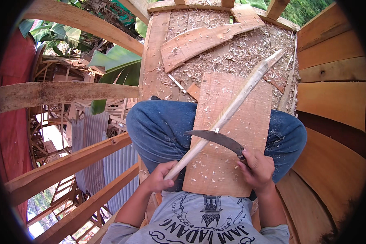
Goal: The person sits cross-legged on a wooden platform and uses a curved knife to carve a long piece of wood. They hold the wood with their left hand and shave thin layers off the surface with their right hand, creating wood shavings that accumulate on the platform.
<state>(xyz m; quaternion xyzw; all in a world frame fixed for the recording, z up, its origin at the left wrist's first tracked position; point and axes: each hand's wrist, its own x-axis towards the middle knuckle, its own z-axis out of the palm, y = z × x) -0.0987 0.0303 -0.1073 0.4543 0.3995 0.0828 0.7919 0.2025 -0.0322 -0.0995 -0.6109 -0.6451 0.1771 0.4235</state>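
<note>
A long pale wooden stick [236,102] slants from my lap up to the far right, its far end cut narrower. My left hand [161,177] is closed round its near end. In my right hand [258,167] I grip the handle of a knife with a dark curved blade [217,138]. The blade lies across the stick's middle, and a small pale shaving shows where they meet. Under the stick, a wide wooden board [227,171] rests over my lap, dotted with shavings.
Wood shavings cover the plank floor [183,24] ahead, where a cut board piece [203,44] lies. Wooden rails [69,92] run along the left, with corrugated metal sheets [89,146] below. A plank wall [333,105] stands close on the right.
</note>
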